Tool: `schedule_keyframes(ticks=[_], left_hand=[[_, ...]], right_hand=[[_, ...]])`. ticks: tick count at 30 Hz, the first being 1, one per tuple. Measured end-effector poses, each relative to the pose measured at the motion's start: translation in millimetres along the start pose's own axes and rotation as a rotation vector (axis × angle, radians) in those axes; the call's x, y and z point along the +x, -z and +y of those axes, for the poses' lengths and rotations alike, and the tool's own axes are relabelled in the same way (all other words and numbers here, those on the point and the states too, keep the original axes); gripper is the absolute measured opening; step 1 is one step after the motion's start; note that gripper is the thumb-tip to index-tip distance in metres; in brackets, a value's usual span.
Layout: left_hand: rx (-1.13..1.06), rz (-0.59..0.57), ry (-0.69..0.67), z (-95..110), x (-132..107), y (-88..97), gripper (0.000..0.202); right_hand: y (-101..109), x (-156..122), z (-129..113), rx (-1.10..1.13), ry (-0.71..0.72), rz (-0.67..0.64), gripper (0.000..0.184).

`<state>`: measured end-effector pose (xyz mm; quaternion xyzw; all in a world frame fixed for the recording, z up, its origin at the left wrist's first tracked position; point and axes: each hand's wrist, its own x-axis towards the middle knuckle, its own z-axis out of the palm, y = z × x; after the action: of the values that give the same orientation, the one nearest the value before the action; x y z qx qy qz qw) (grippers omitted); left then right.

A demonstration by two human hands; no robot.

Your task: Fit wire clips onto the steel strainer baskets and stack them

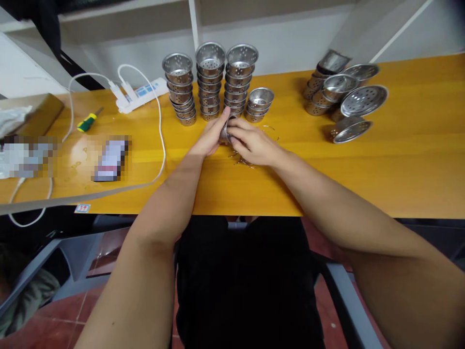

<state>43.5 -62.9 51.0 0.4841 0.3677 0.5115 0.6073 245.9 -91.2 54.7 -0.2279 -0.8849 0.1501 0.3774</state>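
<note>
My left hand [211, 135] is wrapped round a small metal strainer cup [224, 132], which is tilted on its side above the table. The fingers of my right hand [250, 140] are curled at the cup's opening, and their tips are partly hidden inside it. Thin wire pieces [244, 160] lie on the table under my right hand. Just behind my hands stand tall stacks of perforated metal cups [209, 72], with a shorter stack [259, 104] to their right.
More perforated cups [339, 87] lie tilted and nested at the back right. On the left are a phone [111, 160], a green-and-yellow screwdriver [87, 122], and a white power strip [145, 94] with a cable [162, 145] curving across the table [399, 160]. A shelf rises behind.
</note>
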Motion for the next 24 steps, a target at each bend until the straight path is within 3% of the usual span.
schedule_keyframes(ticks=[6, 9, 16, 19, 24], left_hand=[[0.008, 0.034, -0.022, 4, -3, -3.9, 0.065], [0.003, -0.001, -0.016, 5, -2, -3.7, 0.070], [0.063, -0.103, -0.065, 1, -4, 0.8, 0.074], [0.067, -0.179, -0.113, 0, -4, 3.6, 0.073], [0.119, -0.180, -0.160, -8, 4, 13.4, 0.070]], right_hand=[[11, -6, 6, -0.037, -0.011, -0.111, 0.030], [18, -8, 4, -0.014, -0.044, -0.081, 0.020], [21, -1, -4, 0.159, -0.277, 0.110, 0.093], [17, 1, -5, 0.258, -0.347, 0.098, 0.101], [13, 1, 0, 0.419, -0.402, 0.078, 0.101]])
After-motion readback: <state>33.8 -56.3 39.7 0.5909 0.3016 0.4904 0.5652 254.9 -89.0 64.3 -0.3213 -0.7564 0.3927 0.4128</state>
